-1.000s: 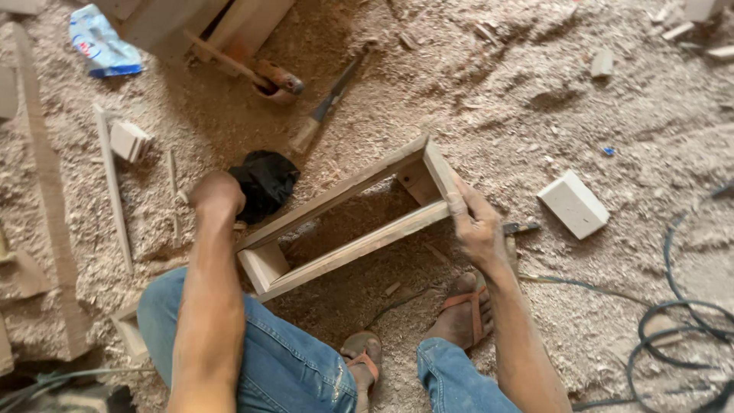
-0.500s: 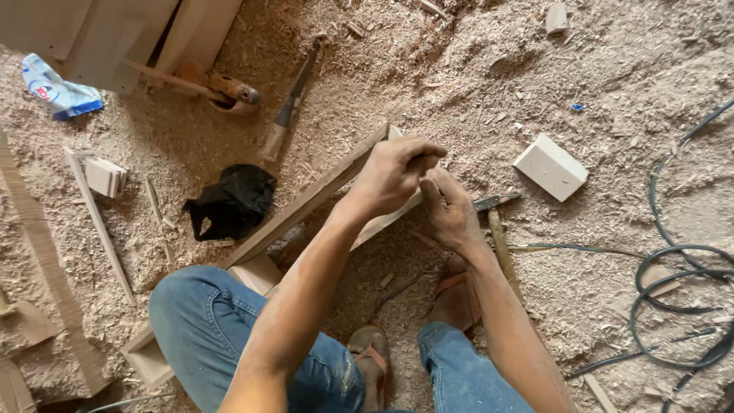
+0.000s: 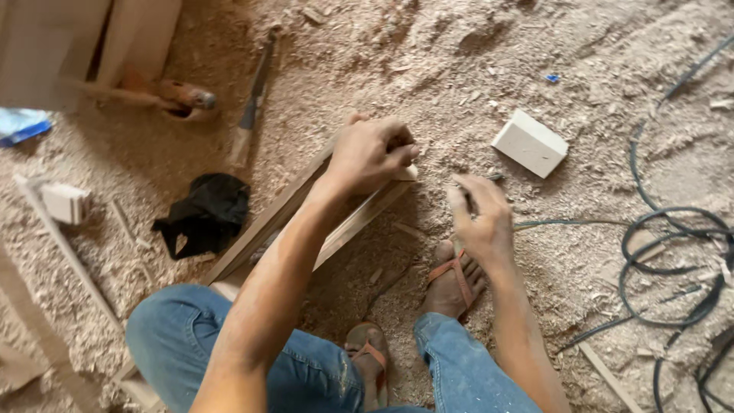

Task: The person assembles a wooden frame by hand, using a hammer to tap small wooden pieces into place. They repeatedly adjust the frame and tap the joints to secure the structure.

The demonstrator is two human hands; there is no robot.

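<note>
While clamped over the top corner of the wooden frame [image 3: 306,218], left hand [image 3: 372,153] curled tight, fingers wrapped round the end of the upper rail, holding it steady. Right hand [image 3: 478,218] just off at four o'clock, apart from the wood, fingers pinched on something thin and dark — too small to name, maybe a nail or pencil. Frame lying tilted on the sawdust floor [image 3: 459,61], running from the gripped corner down to seven o'clock under the forearm and against the jeans-clad knee.

Judging progress: rails already joined into a box shape, so assembly well along; this top corner apparently being worked on, not visibly finished.

Further out: white block [image 3: 530,143] at two o'clock of the hands, black cloth [image 3: 202,212] at nine o'clock, chisel [image 3: 252,107] at eleven o'clock, hammer [image 3: 145,96] beyond it. Black cables [image 3: 673,252] coiled at three o'clock. Sandalled feet [image 3: 451,279] planted at six o'clock.
</note>
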